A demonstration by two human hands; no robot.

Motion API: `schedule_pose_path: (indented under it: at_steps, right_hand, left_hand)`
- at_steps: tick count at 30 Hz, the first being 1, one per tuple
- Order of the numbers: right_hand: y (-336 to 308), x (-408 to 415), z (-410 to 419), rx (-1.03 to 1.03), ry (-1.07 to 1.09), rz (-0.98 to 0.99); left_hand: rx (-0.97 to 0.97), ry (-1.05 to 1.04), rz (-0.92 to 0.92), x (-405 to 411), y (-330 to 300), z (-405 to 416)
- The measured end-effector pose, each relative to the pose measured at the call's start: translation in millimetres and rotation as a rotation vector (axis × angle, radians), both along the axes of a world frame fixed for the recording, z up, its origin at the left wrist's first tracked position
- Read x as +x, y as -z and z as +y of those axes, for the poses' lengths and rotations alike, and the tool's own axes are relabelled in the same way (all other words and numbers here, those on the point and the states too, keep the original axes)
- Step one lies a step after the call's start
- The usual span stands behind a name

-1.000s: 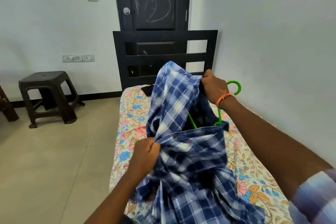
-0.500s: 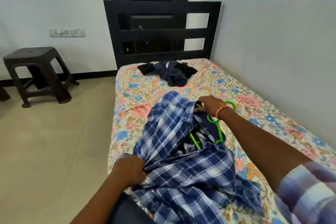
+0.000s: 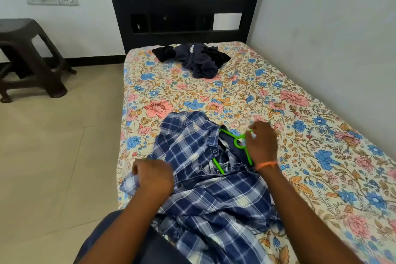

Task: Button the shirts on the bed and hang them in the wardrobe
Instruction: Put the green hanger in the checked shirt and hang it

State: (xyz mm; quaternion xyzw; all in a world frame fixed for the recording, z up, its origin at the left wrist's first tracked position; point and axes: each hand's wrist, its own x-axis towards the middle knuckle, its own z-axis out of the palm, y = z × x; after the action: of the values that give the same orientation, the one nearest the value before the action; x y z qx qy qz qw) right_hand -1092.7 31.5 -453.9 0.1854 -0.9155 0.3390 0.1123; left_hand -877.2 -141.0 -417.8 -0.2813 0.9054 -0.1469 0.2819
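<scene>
A blue plaid shirt point(image 3: 192, 156) lies crumpled on the near end of the bed point(image 3: 310, 130), with a green hanger point(image 3: 239, 141) inside its open collar. My right hand point(image 3: 262, 144) rests over the hanger's neck, fingers blurred and closed around the hook end. My left hand point(image 3: 154, 176) is a fist gripping the shirt's left edge near the bed's side; pale cloth sticks out of it. A dark navy and black garment point(image 3: 197, 60) lies bunched at the far end of the bed.
The bed has a floral sheet and a black headboard point(image 3: 182, 6). A white wall point(image 3: 332, 38) runs along its right side. A dark plastic stool point(image 3: 27, 58) stands on the tiled floor point(image 3: 60, 146) at the left.
The shirt and hanger, held up in the air a second ago, have come down flat onto the bed. Both hands lowered with them, and my view tilted downward.
</scene>
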Motion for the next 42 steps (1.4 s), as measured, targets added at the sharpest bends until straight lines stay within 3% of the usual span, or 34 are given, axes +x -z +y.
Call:
schedule_pose_path:
  at_steps: [3,6,9,12,16,21,27,31,35,37,42]
  right_hand:
    - [13,0,41,0.009,0.104,-0.466]
    - [23,7,54,-0.004,-0.024,-0.679]
    - [24,8,54,-0.208,-0.085,-0.719]
    - [21,5,53,-0.19,-0.165,-0.735]
    - [16,-1,54,-0.259,-0.157,-0.856]
    - [15,-9,56,-0.3,-0.181,-1.033]
    - [17,-11,53,-0.28,-0.268,-1.005]
    - [16,-11,51,-0.141,-0.295,-0.967]
    - [10,-7,37,0.275,-0.347,-0.604]
    - [7,-5,30,0.379,-0.337,-0.492]
    - [-16,-10,36,0.133,-0.05,-0.231]
  left_hand:
    - [0.081,0.088,0.394,-30,-9,29]
    - [0.478,0.121,0.747,-67,-15,60]
    - [0.778,0.046,0.811,-96,-2,81]
    - [0.798,0.041,0.779,-109,22,96]
    - [0.948,-0.098,0.756,-119,43,106]
    - [0.991,-0.189,0.719,-128,50,107]
    - [1.075,-0.237,0.88,-118,58,108]
    - [1.123,-0.266,0.891,-112,63,107]
    - [1.17,-0.279,0.889,-106,60,99]
    - [1.16,-0.273,0.882,-103,59,98]
    - [1.099,-0.316,0.879,-105,49,99]
